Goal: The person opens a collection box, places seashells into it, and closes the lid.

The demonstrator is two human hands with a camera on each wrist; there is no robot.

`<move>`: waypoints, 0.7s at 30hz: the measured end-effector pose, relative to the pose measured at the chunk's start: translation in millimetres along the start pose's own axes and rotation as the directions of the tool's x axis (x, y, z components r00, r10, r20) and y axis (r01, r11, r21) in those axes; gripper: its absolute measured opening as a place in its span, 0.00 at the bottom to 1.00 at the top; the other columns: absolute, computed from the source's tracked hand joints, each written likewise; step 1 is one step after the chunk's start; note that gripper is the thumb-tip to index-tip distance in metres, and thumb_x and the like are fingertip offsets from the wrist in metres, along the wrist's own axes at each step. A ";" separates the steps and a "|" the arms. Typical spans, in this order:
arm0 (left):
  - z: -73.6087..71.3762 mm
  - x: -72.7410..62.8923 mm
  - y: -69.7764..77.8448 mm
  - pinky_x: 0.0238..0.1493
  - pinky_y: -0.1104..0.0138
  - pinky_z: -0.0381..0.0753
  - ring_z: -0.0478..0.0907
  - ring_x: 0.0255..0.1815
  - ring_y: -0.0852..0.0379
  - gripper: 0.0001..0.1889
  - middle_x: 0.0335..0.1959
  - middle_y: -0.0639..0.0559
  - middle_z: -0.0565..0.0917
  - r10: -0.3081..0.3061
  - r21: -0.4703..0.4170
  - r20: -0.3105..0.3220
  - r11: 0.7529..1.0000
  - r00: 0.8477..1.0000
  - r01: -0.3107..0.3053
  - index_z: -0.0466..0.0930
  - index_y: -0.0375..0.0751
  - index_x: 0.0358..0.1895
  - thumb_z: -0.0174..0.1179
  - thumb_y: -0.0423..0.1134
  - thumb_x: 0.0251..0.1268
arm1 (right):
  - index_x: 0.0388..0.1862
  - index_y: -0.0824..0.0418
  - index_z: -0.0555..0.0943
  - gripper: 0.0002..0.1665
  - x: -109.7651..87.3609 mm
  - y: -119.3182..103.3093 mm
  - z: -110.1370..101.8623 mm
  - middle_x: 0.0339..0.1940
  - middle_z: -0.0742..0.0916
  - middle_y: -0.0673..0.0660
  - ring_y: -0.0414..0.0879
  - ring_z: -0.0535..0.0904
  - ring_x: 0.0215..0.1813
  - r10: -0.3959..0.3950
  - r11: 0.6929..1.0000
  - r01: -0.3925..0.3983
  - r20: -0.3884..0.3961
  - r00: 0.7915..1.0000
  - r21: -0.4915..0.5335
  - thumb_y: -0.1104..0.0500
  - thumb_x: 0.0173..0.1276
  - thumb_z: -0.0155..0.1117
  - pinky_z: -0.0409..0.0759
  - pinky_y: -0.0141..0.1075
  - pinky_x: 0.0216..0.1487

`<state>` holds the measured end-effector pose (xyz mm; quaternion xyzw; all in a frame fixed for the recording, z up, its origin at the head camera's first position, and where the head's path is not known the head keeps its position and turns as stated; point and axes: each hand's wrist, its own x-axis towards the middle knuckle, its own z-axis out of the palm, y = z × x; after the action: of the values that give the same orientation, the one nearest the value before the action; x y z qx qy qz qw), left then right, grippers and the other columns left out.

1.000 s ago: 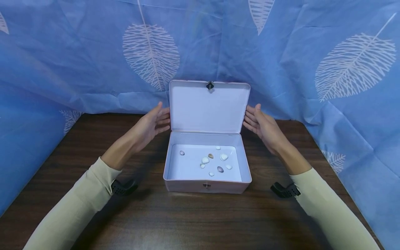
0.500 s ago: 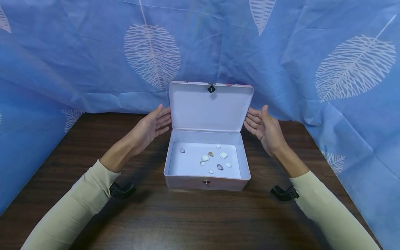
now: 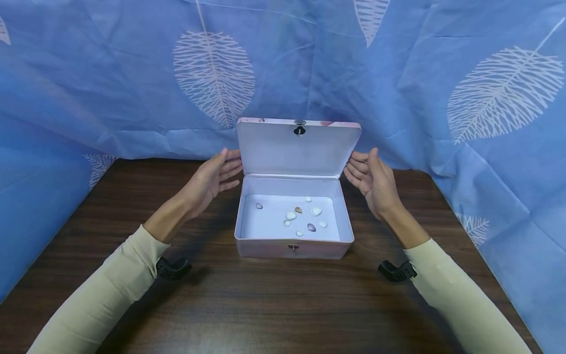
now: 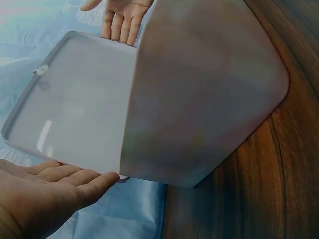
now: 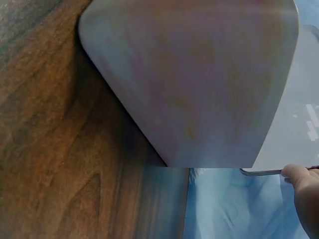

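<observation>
A pale metal box stands on the dark wooden table, its hinged lid raised and leaning back. Several small seashells, white, brown and purplish, lie scattered on its white floor. My left hand has its fingers straight at the lid's left edge, palm inward. At the right edge my right hand lies likewise, fingers extended and partly behind the lid, thumb up. The left wrist view shows the fingers right along the lid's rim. In the right wrist view the box's side wall hides much of the lid.
The box has a small latch on its front wall and a dark clasp at the lid's top. A blue cloth with white leaf prints hangs close behind. The wooden table extends in front and to both sides.
The lid has tipped forward somewhat, so its patterned top edge now shows. The box's front has shifted slightly away from me. Both hands stay at the lid's sides.
</observation>
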<state>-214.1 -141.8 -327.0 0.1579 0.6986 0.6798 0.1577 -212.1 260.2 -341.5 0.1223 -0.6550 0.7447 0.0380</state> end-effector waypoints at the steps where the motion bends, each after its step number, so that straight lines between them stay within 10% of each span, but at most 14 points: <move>1: -0.4 0.4 -1.3 0.93 0.38 0.54 0.48 0.97 0.39 0.43 0.96 0.36 0.50 0.005 0.000 0.000 1.000 1.000 -0.005 0.43 0.36 0.94 0.33 0.64 0.94 | 0.81 0.83 0.60 0.59 -0.4 0.6 -0.1 0.91 0.60 0.81 0.71 0.53 0.94 0.000 1.000 0.000 0.000 1.000 0.001 0.28 0.88 0.50 0.61 0.51 0.89; 10: -4.6 1.9 -10.2 0.94 0.36 0.48 0.45 0.98 0.40 0.44 0.96 0.39 0.50 0.039 0.018 0.016 0.999 0.999 -0.039 0.42 0.34 0.94 0.33 0.63 0.94 | 0.65 0.68 0.70 0.40 -4.1 2.8 -0.9 0.89 0.59 0.84 0.70 0.55 0.93 -0.005 1.000 0.005 0.001 1.000 -0.007 0.31 0.91 0.44 0.65 0.48 0.87; 21: -5.3 3.4 -17.1 0.95 0.38 0.44 0.43 0.98 0.38 0.42 0.95 0.32 0.48 0.054 0.027 0.027 0.998 0.998 -0.055 0.42 0.27 0.92 0.30 0.59 0.95 | 0.73 0.80 0.68 0.51 -10.5 9.7 -7.3 0.86 0.62 0.85 0.74 0.54 0.91 -0.035 0.996 0.039 0.052 0.998 -0.076 0.30 0.91 0.41 0.67 0.44 0.86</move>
<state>-219.6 -145.6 -344.0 0.1881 0.7011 0.6721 0.1462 -205.0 267.1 -354.1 0.1516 -0.6814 0.7149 0.0399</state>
